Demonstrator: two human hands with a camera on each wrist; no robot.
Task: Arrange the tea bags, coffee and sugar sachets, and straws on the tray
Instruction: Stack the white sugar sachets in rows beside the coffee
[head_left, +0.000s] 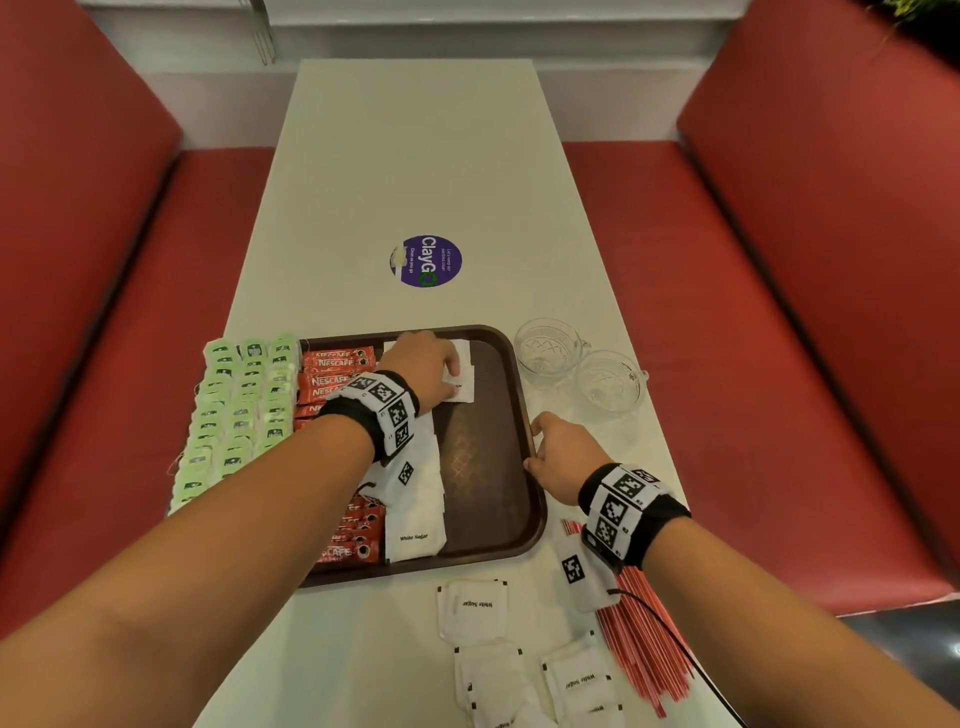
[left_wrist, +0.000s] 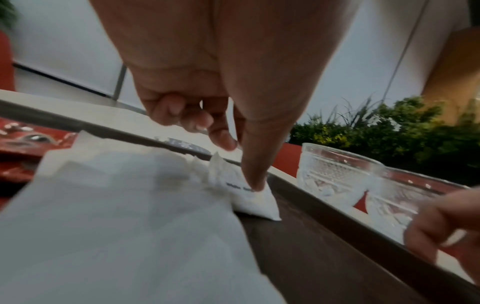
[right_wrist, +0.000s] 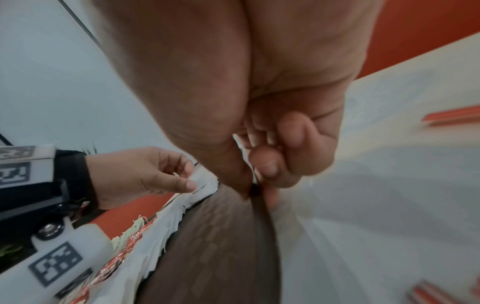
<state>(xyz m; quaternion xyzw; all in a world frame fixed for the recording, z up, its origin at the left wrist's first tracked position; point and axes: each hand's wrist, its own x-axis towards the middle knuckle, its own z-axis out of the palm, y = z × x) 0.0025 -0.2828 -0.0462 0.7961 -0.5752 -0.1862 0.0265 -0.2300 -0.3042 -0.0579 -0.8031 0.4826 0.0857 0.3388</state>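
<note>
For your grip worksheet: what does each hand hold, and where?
The left hand pinches a white sugar sachet at its corner; the right hand grips the tray by its right rim.

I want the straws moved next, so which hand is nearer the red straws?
Right. The right hand grips the tray rim just beyond the red straws; the left hand is across the tray on a sugar sachet.

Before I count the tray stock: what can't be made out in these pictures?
- Head: left hand and forearm hide much of the coffee sachets and sugar sachets.
- Head: bottom edge cuts off loose sugar sachets and straws.
- Right wrist: blur; right hand hides the tray rim.
</note>
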